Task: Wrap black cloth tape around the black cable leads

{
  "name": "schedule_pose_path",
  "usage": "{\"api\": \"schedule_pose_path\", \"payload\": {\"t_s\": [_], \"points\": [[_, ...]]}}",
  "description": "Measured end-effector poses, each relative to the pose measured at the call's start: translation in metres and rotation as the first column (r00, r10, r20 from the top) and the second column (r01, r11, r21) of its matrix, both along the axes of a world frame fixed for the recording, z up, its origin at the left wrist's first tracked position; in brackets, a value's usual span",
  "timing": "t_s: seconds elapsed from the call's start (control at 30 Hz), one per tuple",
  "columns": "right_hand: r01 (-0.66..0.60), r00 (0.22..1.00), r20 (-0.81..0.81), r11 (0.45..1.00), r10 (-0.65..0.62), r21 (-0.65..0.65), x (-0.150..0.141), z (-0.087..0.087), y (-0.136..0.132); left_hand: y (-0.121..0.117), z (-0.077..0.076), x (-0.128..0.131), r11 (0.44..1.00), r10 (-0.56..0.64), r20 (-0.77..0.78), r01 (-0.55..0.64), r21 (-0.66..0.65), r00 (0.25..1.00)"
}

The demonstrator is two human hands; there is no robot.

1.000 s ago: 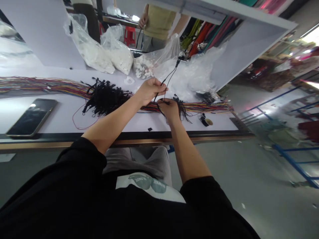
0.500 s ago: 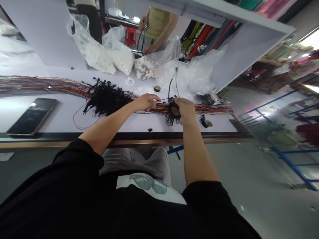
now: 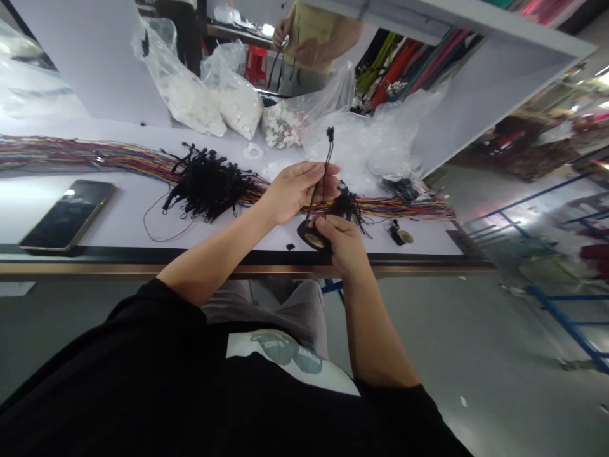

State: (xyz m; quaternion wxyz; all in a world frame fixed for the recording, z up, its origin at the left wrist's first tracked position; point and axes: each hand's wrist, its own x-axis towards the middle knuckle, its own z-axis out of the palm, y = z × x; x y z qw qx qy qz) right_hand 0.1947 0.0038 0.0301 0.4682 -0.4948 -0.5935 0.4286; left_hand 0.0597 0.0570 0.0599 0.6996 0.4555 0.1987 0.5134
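Observation:
My left hand (image 3: pixel 297 187) is raised over the bench, thumb and fingers about a thin black wire (image 3: pixel 328 155). A small black connector (image 3: pixel 330 134) tops that wire, which stands nearly upright. Below, my right hand (image 3: pixel 346 244) grips a roll of black tape (image 3: pixel 314 239) near the bench's front edge. The wire's lower end runs down to the roll and the right fingertips. Behind my hands lies a long bundle of coloured wires (image 3: pixel 397 207), with a small cluster of black connectors (image 3: pixel 348 204) on it. A larger heap of black connectors (image 3: pixel 207 184) lies to the left.
A phone (image 3: pixel 69 214) lies at the left. Along the back stand clear bags of white parts (image 3: pixel 238 101). Another tape roll (image 3: pixel 404 236) is on the right, and a black scrap (image 3: pixel 290 246) lies near the front edge. Another person (image 3: pixel 314 44) works beyond the shelf opening.
The tape roll and my right hand have come down towards the front edge. My left hand has moved right and up to the wire, which now stands more upright.

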Motion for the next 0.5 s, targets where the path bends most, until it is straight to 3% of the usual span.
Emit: {"api": "schedule_pose_path", "payload": {"t_s": [0.13, 0.3, 0.4, 0.5], "points": [[-0.090, 0.992, 0.092, 0.996, 0.089, 0.009, 0.012, -0.010, -0.022, -0.038, 0.001, -0.010, 0.999, 0.015, -0.056, -0.017, -0.036, 0.998], [0.178, 0.980, 0.058, 0.972, -0.189, 0.154, 0.028, -0.006, -0.037, -0.070, -0.024, -0.019, 0.999, -0.001, -0.153, -0.007, -0.049, 0.988], [0.224, 0.957, 0.125, 0.941, -0.262, 0.252, 0.020, 0.002, -0.045, -0.081, -0.037, -0.020, 0.995, 0.089, -0.298, -0.075, 0.059, 0.950], [0.241, 0.938, 0.166, 0.915, -0.305, 0.322, 0.007, 0.005, -0.046, -0.089, -0.040, -0.021, 0.973, 0.213, -0.449, -0.145, 0.181, 0.868]]}}
